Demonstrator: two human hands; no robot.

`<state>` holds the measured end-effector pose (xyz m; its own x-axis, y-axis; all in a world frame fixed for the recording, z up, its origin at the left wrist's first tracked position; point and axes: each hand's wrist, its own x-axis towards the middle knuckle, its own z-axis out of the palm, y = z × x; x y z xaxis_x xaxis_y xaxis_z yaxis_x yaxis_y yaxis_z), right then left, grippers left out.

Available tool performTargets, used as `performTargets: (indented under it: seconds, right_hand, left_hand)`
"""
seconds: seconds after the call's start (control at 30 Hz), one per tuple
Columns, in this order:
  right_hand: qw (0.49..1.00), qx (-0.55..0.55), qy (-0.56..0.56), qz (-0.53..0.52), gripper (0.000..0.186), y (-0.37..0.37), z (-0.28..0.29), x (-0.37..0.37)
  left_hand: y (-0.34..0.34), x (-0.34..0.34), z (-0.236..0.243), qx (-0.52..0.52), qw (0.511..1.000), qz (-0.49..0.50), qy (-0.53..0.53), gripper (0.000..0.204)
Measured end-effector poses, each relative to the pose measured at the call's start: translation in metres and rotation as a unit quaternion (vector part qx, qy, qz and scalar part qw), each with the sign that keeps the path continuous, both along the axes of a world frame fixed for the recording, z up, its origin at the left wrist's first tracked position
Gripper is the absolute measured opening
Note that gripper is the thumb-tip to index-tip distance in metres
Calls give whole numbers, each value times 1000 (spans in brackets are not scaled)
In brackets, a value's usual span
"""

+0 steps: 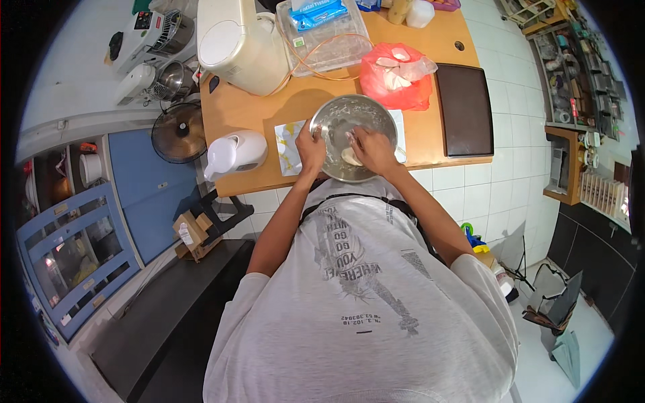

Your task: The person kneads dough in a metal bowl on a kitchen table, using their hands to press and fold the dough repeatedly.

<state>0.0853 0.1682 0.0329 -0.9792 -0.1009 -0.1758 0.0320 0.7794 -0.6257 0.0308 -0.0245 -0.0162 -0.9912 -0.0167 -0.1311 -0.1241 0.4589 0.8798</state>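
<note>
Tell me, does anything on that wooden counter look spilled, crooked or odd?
Little stands out. The metal bowl sits near the counter's front edge, on a sheet; its inside is smeared white where the right hand presses pale dough.

**What I see of the wearer's clothing**

From my feed, the person wears a light grey short-sleeved T-shirt (pixel 363 316), loose and softly heathered. A dark grey print of lettering and a standing figure runs down its front, with small dark text blocks near each shoulder. A thin dark strap (pixel 403 208) crosses the upper chest. Both forearms are bare below the sleeves.
</note>
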Motion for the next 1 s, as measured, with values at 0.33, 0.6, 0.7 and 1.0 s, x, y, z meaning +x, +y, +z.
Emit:
performTargets:
  seconds: [0.33, 0.6, 0.7, 1.0]
  right_hand:
    - [989, 66, 107, 75, 38, -37, -52, -22]
    - [978, 69, 167, 100, 32, -43, -76, -37]
    - [983, 76, 128, 104, 32, -42, -77, -46]
    - [983, 72, 141, 95, 37, -46, -85, -56]
  left_hand:
    - [3, -4, 7, -21, 999, -16, 26, 37]
    - [0, 1, -11, -49, 998, 5, 44, 34]
    - [2, 2, -10, -36, 998, 4, 54, 33]
    - [-1, 0, -9, 4, 998, 1, 61, 31]
